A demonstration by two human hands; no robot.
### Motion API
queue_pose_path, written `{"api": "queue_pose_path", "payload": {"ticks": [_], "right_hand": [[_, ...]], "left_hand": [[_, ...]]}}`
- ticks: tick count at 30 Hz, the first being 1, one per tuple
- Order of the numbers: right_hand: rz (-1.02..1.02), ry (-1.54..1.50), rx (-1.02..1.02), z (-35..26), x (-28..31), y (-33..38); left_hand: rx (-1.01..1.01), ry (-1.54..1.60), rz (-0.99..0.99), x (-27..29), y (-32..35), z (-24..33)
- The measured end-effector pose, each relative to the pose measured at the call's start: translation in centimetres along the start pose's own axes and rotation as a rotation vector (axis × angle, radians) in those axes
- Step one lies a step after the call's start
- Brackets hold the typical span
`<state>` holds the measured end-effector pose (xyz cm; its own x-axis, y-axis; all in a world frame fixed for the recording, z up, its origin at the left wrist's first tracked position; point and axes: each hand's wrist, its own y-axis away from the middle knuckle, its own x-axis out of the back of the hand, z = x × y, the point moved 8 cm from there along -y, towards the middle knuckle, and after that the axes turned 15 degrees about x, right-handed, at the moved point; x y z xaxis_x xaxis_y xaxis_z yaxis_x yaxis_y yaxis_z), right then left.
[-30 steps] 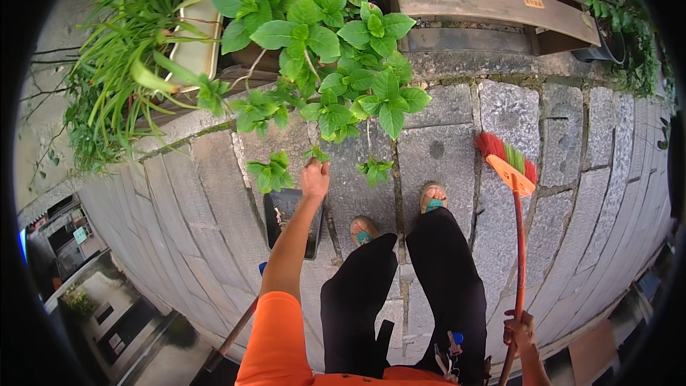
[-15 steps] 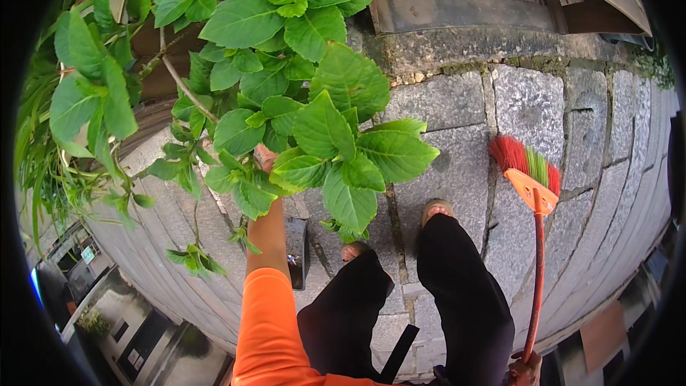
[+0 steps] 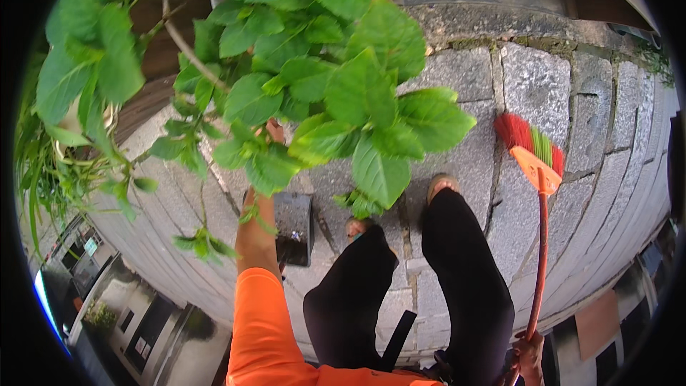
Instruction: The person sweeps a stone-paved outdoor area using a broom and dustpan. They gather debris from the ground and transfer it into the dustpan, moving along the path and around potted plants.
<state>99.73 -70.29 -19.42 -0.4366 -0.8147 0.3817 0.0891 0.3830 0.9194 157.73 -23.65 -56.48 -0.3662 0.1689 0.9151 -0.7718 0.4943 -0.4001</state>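
My left arm in an orange sleeve reaches up into a leafy green plant (image 3: 307, 78). Leaves cover most of my left hand (image 3: 273, 131); its fingers are hidden, and I cannot tell whether it grips a stem. At the lower right my right hand (image 3: 527, 354) is closed round the red handle of a broom (image 3: 539, 243). The broom's orange head with red and green bristles points away from me, over the stone paving. Beside my left forearm a dark dustpan (image 3: 294, 227) with bits of debris in it shows on the ground.
Large grey stone slabs (image 3: 534, 86) pave the ground. My feet, in sandals, stand in the middle. A stone curb (image 3: 486, 25) and wooden structure border the far side. More grassy leaves (image 3: 43, 164) hang at the left, and a brown branch (image 3: 187, 46) crosses there.
The leaves at my left hand have shifted up and to the right, and the hand is farther up in view. More of the dustpan shows. My right hand still holds the broom.
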Motion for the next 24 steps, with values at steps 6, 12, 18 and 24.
{"api": "queue_pose_path", "payload": {"ticks": [6, 12, 18, 24], "right_hand": [[0.065, 0.004, 0.063, 0.3, -0.2, 2.3], [-0.037, 0.047, 0.202, -1.6, 0.7, 2.8], [-0.197, -0.498, -0.062, 1.7, 2.1, 11.1], [0.031, -0.193, 0.269, -0.8, 5.5, 17.3]], "left_hand": [[0.806, 0.04, -0.566, 14.1, 5.1, 5.0], [1.149, -0.423, -1.139, 24.4, 15.9, 1.9], [0.914, 0.481, -0.854, 31.4, 8.2, 8.7], [1.419, 0.482, -1.311, 40.3, 10.5, 10.6]]}}
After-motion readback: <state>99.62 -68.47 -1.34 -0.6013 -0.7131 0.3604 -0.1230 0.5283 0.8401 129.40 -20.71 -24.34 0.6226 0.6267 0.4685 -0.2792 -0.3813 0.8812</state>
